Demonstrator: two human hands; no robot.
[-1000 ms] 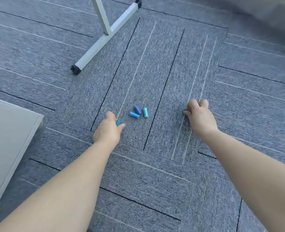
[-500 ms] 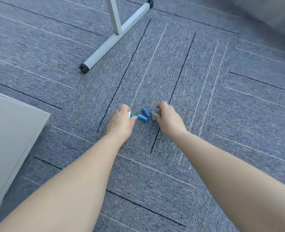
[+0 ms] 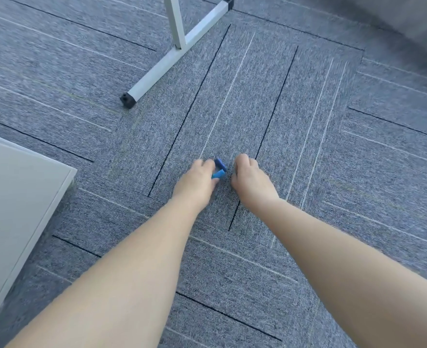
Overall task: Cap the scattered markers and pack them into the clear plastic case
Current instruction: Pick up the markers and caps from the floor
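Both bare forearms reach forward and down to the grey carpet floor (image 3: 320,156), and the two hands meet close together near the middle of the view. The left hand (image 3: 197,182) is curled, with its thumb and forefinger closed on a light blue cap (image 3: 218,174) that sticks out from the fingers toward the right hand. Just beyond it, touching or nearly touching the left forefinger, a dark blue cap (image 3: 219,162) lies on the floor. Both caps sit in the narrow gap between the two hands. The right hand (image 3: 251,180) is knuckles-up with its fingers bent under against the carpet; whether it grips anything is hidden, so I cannot tell. Well beyond the hands, a white metal frame (image 3: 168,64) with black end caps rests on the floor, and a pale flat board (image 3: 19,197) fills the left edge.
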